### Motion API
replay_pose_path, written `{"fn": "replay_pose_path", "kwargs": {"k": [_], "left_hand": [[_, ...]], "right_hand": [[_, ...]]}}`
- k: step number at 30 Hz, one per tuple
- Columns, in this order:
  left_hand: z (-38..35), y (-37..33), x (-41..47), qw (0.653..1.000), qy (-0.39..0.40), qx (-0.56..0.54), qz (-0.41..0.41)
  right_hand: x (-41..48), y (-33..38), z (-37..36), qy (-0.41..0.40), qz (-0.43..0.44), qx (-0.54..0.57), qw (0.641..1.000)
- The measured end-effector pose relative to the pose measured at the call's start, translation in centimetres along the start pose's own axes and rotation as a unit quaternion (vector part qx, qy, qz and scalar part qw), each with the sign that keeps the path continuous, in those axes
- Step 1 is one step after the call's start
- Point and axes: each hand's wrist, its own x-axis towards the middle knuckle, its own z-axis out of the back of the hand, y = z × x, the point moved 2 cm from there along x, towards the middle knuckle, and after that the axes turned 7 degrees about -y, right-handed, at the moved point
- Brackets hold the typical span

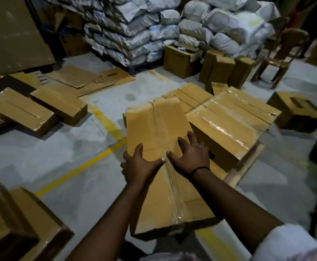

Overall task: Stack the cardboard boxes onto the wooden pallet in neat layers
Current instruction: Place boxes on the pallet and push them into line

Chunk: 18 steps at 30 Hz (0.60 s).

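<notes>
Left hand [140,166] grips left edge of cardboard box [154,125]: thumb on top, fingers curled round edge. Right hand [189,155] splayed flat on box top, beside taped seam. Hands close together, thumbs nearly touching. Box just left of taped boxes [229,125] on wooden pallet [248,162]. Loose boxes [37,110] on floor [59,157].

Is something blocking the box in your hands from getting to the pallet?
Nothing visible does. The box under the left hand and right hand lies right beside the taped boxes already on the wooden pallet.
</notes>
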Motion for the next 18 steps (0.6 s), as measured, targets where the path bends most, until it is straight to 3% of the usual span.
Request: {"fn": "replay_pose_path", "kwargs": {"k": [8,18], "left_hand": [[-5.3,-5.2,-8.1,1.000,0.024,0.001,-0.019],[-12.9,-9.9,-7.8,0.999,0.048,0.020,-0.010]], "right_hand": [[-2.2,-10.4,3.7,0.009,-0.011,0.005,1.000],[3.4,-18.1,1.6,0.043,0.011,-0.026,0.999]]}}
